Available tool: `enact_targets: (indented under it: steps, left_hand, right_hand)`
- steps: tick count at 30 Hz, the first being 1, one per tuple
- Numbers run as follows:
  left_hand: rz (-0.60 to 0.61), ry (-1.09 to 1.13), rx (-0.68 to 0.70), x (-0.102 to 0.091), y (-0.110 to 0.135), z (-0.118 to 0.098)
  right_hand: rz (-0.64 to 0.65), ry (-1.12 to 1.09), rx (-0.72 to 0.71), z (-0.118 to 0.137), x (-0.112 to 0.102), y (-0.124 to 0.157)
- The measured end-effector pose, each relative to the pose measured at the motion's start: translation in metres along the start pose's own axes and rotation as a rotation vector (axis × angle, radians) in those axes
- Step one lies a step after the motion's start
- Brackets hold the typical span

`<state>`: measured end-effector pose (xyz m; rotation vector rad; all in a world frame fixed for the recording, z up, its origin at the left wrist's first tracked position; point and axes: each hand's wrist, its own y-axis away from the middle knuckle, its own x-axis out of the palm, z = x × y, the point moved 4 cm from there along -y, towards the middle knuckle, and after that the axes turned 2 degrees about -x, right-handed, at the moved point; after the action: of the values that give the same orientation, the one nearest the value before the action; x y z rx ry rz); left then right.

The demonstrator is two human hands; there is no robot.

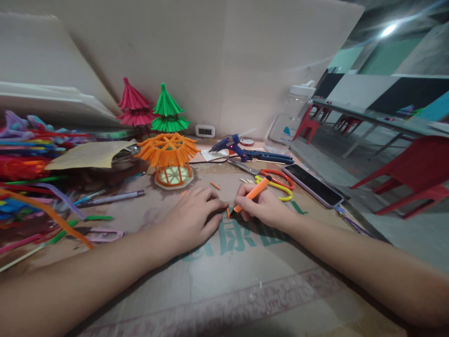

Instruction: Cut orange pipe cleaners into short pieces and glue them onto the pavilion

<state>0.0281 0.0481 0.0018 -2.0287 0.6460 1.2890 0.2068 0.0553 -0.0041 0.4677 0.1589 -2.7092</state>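
My right hand [265,206] is closed around an orange utility knife [253,194], held like a pen with its tip down on the cardboard sheet [224,276]. The tip meets a small orange strip piece [228,213]. My left hand [196,216] rests palm down beside it, fingers curled, fingertips pinning that strip; the strip is mostly hidden. Just beyond the hands stands an orange pavilion model [169,158] made of strips.
Red and green paper pagodas [135,106] [168,111] stand at the back. A blue glue gun [245,150], scissors [270,180], a phone [313,185] and a clear bottle [291,124] lie right. Colourful strips [31,164] pile at left. Red chairs [417,178] stand off the table's right edge.
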Motion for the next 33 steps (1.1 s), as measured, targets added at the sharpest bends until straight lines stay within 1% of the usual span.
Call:
enact_targets:
  steps: [3, 8, 14, 24, 33]
  left_hand:
    - [0.004, 0.002, -0.002, -0.0001, 0.0, -0.0001]
    - [0.001, -0.004, 0.002, 0.0001, 0.0004, 0.0]
    - [0.007, -0.006, -0.011, 0.0, 0.0006, 0.0002]
    - [0.005, -0.019, -0.011, -0.0003, 0.0003, -0.001]
    - [-0.025, -0.032, 0.024, -0.0002, 0.0009, -0.0015]
  right_hand:
    - [-0.006, 0.007, -0.014, 0.0011, -0.0008, 0.001]
    - [0.032, 0.017, 0.026, -0.0016, 0.0004, 0.0019]
    - [-0.032, 0.015, -0.023, 0.0017, -0.0006, 0.0]
    - [-0.05, 0.057, -0.01, 0.0013, -0.0022, -0.0009]
    - [-0.048, 0.023, -0.035, 0.0035, -0.0004, -0.0001]
